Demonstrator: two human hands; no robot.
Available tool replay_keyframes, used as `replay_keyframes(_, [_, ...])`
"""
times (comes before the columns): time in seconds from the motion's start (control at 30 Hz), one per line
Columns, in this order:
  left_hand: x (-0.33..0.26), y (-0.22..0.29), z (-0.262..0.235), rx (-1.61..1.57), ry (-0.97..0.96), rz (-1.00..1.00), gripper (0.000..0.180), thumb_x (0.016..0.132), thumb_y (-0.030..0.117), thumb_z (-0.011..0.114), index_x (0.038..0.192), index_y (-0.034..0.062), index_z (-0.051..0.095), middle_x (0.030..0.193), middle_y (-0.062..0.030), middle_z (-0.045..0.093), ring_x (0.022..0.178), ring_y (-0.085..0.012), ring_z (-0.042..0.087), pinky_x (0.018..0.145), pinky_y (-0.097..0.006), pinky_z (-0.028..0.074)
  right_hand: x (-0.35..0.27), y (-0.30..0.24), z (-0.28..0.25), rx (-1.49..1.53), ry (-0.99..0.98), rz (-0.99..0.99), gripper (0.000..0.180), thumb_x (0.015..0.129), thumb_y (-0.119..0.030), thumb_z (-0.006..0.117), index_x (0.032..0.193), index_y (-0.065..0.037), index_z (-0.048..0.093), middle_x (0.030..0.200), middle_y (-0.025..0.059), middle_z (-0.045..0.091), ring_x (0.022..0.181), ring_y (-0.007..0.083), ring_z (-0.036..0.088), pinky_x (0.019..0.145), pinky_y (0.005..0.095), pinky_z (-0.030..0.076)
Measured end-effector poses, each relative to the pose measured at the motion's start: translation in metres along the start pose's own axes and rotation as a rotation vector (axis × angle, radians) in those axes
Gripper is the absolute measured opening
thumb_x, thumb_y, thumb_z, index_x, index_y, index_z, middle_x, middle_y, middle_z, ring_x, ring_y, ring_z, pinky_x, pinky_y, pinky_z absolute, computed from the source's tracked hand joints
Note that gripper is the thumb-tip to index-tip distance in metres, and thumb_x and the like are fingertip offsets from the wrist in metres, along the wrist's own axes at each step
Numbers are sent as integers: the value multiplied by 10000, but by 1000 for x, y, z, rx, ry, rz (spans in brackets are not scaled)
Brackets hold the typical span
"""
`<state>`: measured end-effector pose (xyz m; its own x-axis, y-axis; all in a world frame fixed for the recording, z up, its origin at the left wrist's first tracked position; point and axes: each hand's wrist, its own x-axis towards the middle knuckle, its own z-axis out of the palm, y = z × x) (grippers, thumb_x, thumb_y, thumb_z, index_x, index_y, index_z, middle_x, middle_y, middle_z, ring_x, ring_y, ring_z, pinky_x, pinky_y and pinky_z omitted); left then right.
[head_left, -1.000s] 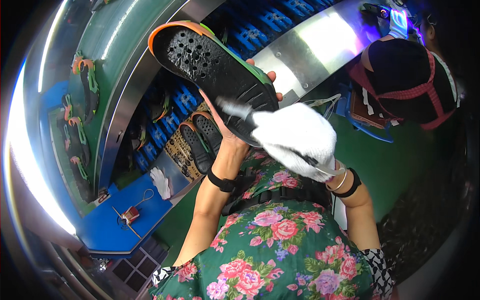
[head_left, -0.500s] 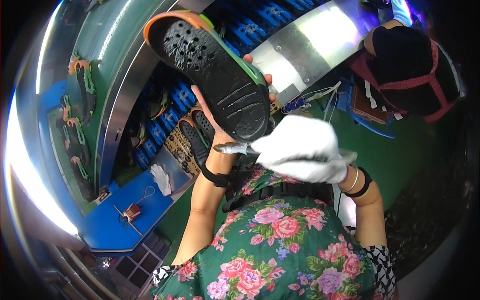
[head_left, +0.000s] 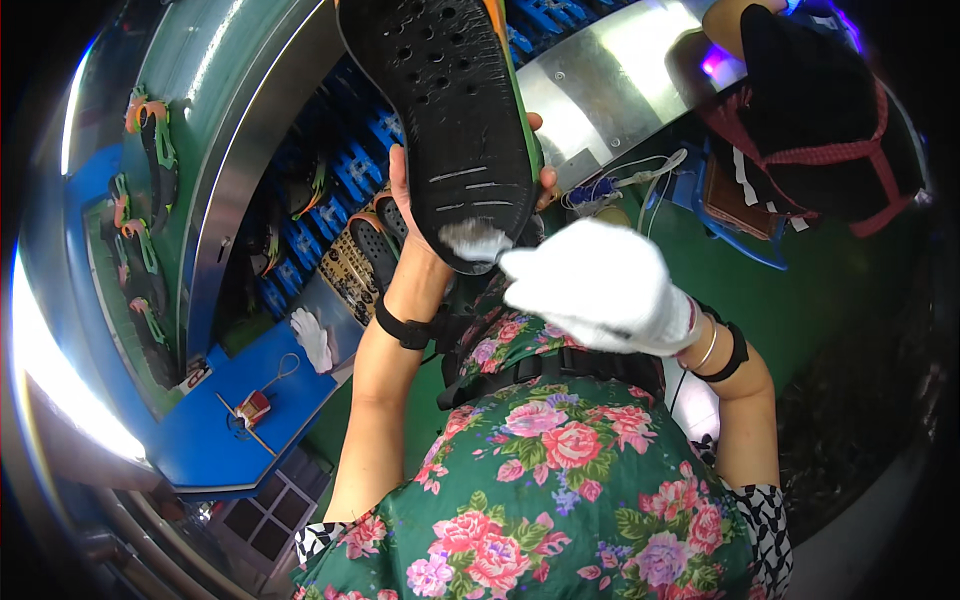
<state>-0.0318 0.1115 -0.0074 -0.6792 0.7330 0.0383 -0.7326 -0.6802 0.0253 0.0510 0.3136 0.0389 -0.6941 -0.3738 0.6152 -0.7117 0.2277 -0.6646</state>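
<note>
While my left hand point(head_left: 415, 215) grips the sole point(head_left: 455, 120) aloft, my gloved right hand point(head_left: 600, 285), fingers clenched, rubs its heel end; only that patch looks whitened, the rest seems untreated.

Your left hand point(head_left: 415, 225) is bare; it holds a shoe sole point(head_left: 450, 110) of matt black rubber, perforated, with a whitish rubbed patch at the heel. Your right hand point(head_left: 600, 285) wears a white knitted cloth glove. The curved panel point(head_left: 610, 70) looks like brushed metal, glossy. Your floral garment point(head_left: 560, 500) is printed cloth
</note>
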Motion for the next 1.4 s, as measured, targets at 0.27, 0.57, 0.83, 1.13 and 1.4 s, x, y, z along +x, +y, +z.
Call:
replay_keyframes(0.27, [-11, 18, -8, 331, 140, -103, 1013, 831, 739, 597, 1530, 43, 367, 1489, -270, 417, 1170, -456, 567, 1004, -575, 508, 10, -3, -15, 184, -3, 141, 285, 771, -37, 790, 1053, -72, 769, 1049, 89, 758, 820, 244, 697, 722, 360, 562])
replay_keyframes(0.57, [-17, 35, 7, 132, 321, -162, 543, 931, 332, 627, 1296, -69, 609, 1229, -227, 686, 1066, -312, 705, 1003, -408, 548, 3, -10, -11, 252, -112, 49, 285, 780, -87, 794, 1060, -126, 765, 1052, 73, 751, 825, 227, 692, 672, 330, 562])
replay_keyframes(0.83, [-14, 46, 19, 288, 487, -268, 507, 917, 304, 638, 1262, -67, 629, 1162, -214, 714, 956, -292, 731, 916, -394, 589, 8, -8, -10, 130, -227, -11, 274, 805, -67, 746, 1076, -110, 747, 1107, 83, 739, 821, 229, 689, 667, 325, 564])
replay_keyframes(1.13, [-19, 42, 3, 197, 396, -135, 493, 944, 302, 612, 1284, -55, 620, 1192, -213, 704, 1018, -308, 721, 952, -413, 578, 18, 3, -6, 476, -22, 182, 254, 758, -60, 821, 1009, -69, 780, 997, 89, 757, 830, 245, 700, 705, 351, 552])
replay_keyframes(1.4, [-21, 44, -39, 139, 400, -26, 834, 923, 617, 520, 1527, 53, 410, 1488, -289, 469, 1305, -460, 537, 1060, -603, 466, 11, -7, 0, 705, 139, 522, 144, 772, 5, 813, 908, -22, 774, 972, 118, 768, 853, 205, 729, 782, 330, 572])
